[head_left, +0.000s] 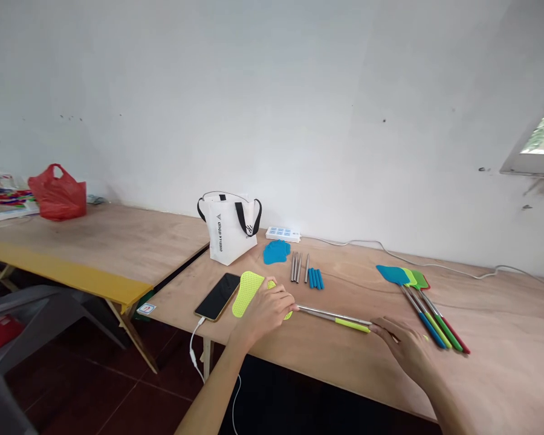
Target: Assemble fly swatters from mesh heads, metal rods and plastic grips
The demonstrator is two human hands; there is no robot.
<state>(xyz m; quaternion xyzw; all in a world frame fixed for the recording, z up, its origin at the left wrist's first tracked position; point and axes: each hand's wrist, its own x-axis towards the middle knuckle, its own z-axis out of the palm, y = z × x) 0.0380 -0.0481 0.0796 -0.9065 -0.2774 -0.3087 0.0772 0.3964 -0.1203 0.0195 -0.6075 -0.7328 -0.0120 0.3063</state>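
Note:
My left hand is closed at the neck of a yellow-green fly swatter head, where a thin metal rod meets it. Beyond that hand the rod runs right to my right hand, whose fingers are closed at its far end. A yellow-green grip sleeve lies along the rod near the right fingers; whether it is around the rod or beside it I cannot tell. Behind are blue swatter heads, several metal tubes and blue grip sleeves.
Several whole fly swatters lie side by side at right. A phone with a cable is left of my left hand. Behind stand a white bag and a power strip. A red plastic bag sits on the neighbouring table.

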